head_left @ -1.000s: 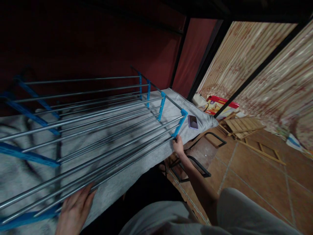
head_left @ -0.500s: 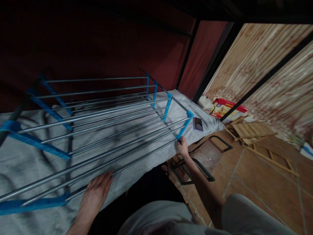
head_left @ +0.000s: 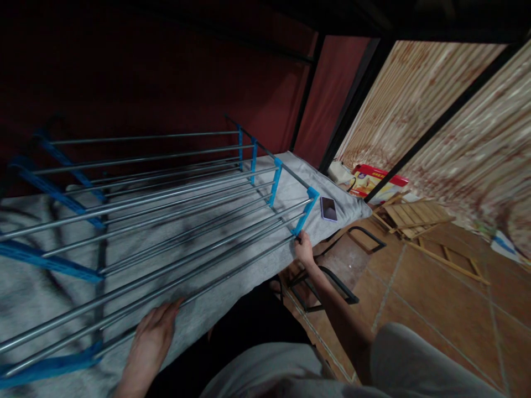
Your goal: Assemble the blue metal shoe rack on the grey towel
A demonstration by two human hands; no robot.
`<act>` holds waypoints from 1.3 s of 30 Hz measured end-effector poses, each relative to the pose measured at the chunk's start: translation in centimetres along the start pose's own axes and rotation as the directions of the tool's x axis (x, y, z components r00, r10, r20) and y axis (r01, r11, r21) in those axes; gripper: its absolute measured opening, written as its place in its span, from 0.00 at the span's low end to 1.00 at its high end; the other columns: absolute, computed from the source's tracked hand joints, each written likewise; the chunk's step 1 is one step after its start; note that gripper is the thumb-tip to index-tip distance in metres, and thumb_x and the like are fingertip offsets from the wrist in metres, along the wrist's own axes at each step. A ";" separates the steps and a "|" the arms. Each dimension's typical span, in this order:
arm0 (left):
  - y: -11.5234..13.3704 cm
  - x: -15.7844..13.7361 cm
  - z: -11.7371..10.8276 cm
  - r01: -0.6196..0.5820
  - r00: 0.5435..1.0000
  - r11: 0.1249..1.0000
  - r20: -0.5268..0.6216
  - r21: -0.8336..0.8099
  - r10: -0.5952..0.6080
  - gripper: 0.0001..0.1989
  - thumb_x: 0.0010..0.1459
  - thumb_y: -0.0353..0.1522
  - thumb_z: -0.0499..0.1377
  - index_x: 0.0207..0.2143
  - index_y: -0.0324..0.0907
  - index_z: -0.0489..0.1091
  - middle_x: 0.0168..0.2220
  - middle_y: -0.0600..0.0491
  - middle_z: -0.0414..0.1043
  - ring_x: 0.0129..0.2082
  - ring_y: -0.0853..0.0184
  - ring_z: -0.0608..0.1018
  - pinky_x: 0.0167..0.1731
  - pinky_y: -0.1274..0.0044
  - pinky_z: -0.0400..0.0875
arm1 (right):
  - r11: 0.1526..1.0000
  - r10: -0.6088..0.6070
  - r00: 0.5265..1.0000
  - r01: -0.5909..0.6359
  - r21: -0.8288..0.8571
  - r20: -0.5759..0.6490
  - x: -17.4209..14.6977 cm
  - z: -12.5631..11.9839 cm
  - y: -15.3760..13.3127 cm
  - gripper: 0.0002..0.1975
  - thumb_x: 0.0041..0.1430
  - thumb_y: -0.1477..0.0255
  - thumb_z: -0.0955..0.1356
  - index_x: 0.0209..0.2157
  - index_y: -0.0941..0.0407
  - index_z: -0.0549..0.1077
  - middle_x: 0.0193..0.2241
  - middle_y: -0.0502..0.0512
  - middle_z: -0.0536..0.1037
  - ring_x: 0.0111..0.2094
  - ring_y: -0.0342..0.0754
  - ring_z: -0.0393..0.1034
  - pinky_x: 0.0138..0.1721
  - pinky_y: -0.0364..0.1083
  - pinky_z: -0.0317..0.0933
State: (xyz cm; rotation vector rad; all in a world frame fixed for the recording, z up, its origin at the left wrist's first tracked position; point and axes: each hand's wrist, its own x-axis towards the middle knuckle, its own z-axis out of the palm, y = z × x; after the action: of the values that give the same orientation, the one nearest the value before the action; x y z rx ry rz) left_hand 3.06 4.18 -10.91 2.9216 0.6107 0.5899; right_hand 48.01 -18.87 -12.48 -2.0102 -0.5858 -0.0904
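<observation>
The left hand (head_left: 148,342) hides some of the nearest rod (head_left: 232,274) under its fingers (head_left: 165,317); left of them, the rack (head_left: 166,194) is cropped.

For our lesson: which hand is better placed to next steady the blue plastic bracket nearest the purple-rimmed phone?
Likely the right hand: it is at the foot of that bracket; the left hand is far off.
</observation>
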 end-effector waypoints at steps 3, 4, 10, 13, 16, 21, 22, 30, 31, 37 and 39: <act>0.3 0.2 -0.2 -0.002 0.999 1.000 -0.043 -0.016 0.001 0.20 0.65 0.34 0.46 0.50 0.42 0.73 0.42 0.48 0.80 0.41 0.61 0.79 0.45 0.71 0.72 | 1.000 0.009 1.000 -0.009 0.005 -0.005 0.0 0.0 -0.1 0.17 0.48 0.72 0.61 0.42 0.54 0.68 0.39 0.57 0.72 0.43 0.52 0.65 0.51 0.54 0.61; 0.3 0.3 -0.3 0.003 0.999 1.000 -0.050 -0.022 -0.004 0.20 0.65 0.35 0.46 0.50 0.43 0.73 0.42 0.48 0.80 0.40 0.61 0.79 0.45 0.70 0.73 | 1.000 0.012 1.000 -0.012 0.006 -0.005 0.1 0.0 -0.1 0.16 0.48 0.72 0.61 0.41 0.54 0.68 0.39 0.57 0.72 0.42 0.52 0.65 0.51 0.54 0.62; -0.5 0.1 -0.4 0.012 0.999 0.999 0.030 -0.039 -0.011 0.20 0.64 0.33 0.47 0.52 0.44 0.73 0.45 0.49 0.80 0.44 0.60 0.79 0.47 0.71 0.72 | 1.000 0.029 1.000 -0.028 0.008 -0.007 0.2 0.1 0.0 0.15 0.48 0.72 0.61 0.40 0.54 0.68 0.38 0.56 0.72 0.40 0.52 0.65 0.50 0.53 0.62; -0.6 -0.4 0.0 0.009 0.999 0.999 0.045 -0.035 -0.007 0.20 0.64 0.31 0.47 0.52 0.44 0.73 0.46 0.49 0.80 0.44 0.61 0.79 0.47 0.72 0.71 | 0.999 0.036 0.999 -0.036 0.008 -0.009 0.3 0.2 0.0 0.16 0.49 0.71 0.61 0.41 0.55 0.69 0.38 0.57 0.72 0.42 0.52 0.65 0.50 0.53 0.61; -0.3 -0.5 0.2 0.012 1.000 1.000 -0.011 -0.017 -0.012 0.20 0.65 0.32 0.46 0.52 0.43 0.74 0.45 0.48 0.80 0.44 0.60 0.79 0.47 0.70 0.71 | 0.999 0.038 0.999 -0.038 0.010 -0.008 0.3 0.1 0.0 0.16 0.50 0.71 0.60 0.42 0.55 0.69 0.39 0.58 0.72 0.43 0.53 0.65 0.51 0.53 0.61; -0.1 -0.1 -0.1 0.023 1.000 0.999 -0.012 -0.032 -0.023 0.21 0.65 0.34 0.46 0.51 0.43 0.74 0.45 0.48 0.80 0.43 0.60 0.79 0.47 0.68 0.72 | 0.999 0.030 0.999 -0.031 0.020 0.012 0.2 -0.1 0.0 0.17 0.50 0.72 0.60 0.43 0.55 0.70 0.40 0.58 0.73 0.42 0.52 0.67 0.51 0.53 0.62; -0.1 0.0 -0.1 0.024 1.000 0.999 -0.005 -0.034 -0.024 0.21 0.65 0.34 0.46 0.51 0.43 0.74 0.45 0.48 0.80 0.43 0.60 0.79 0.47 0.68 0.72 | 0.999 0.030 0.999 -0.030 0.020 0.014 0.2 -0.1 0.0 0.17 0.50 0.72 0.60 0.42 0.55 0.70 0.40 0.58 0.73 0.42 0.51 0.66 0.51 0.53 0.62; -0.4 -0.1 0.1 0.004 1.000 1.000 -0.019 -0.025 -0.004 0.22 0.66 0.35 0.45 0.52 0.42 0.74 0.45 0.48 0.80 0.44 0.59 0.79 0.46 0.68 0.73 | 0.999 0.035 0.999 -0.035 0.011 -0.018 0.1 0.1 -0.2 0.11 0.49 0.72 0.61 0.36 0.54 0.68 0.35 0.55 0.70 0.39 0.50 0.64 0.48 0.52 0.62; -0.4 -0.2 0.1 0.007 1.000 1.000 -0.025 -0.021 -0.007 0.22 0.66 0.35 0.45 0.52 0.42 0.74 0.45 0.48 0.80 0.44 0.59 0.79 0.46 0.68 0.73 | 0.999 0.035 0.999 -0.035 0.010 -0.022 0.1 0.1 -0.2 0.10 0.49 0.73 0.61 0.36 0.54 0.68 0.34 0.54 0.70 0.39 0.50 0.63 0.48 0.52 0.62; -0.5 -0.3 0.1 0.015 1.000 0.999 -0.023 -0.030 -0.016 0.22 0.66 0.35 0.45 0.54 0.42 0.73 0.46 0.48 0.79 0.44 0.59 0.79 0.46 0.67 0.74 | 0.999 0.031 0.999 -0.031 0.015 -0.025 0.0 0.1 -0.3 0.12 0.49 0.72 0.61 0.38 0.54 0.69 0.35 0.55 0.70 0.39 0.51 0.64 0.47 0.52 0.62; -0.6 -0.3 0.1 0.027 1.000 0.999 -0.015 -0.033 -0.028 0.22 0.66 0.36 0.45 0.54 0.43 0.73 0.46 0.48 0.79 0.45 0.59 0.79 0.46 0.67 0.74 | 0.999 0.030 0.999 -0.030 0.016 -0.019 0.0 0.0 -0.2 0.12 0.49 0.72 0.61 0.37 0.54 0.69 0.35 0.55 0.71 0.39 0.51 0.65 0.47 0.52 0.62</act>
State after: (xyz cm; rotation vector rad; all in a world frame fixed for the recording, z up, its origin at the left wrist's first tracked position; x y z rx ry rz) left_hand 2.62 4.57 -11.21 2.8762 0.6359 0.6141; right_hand 47.90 -18.78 -12.34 -1.9998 -0.5427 -0.0867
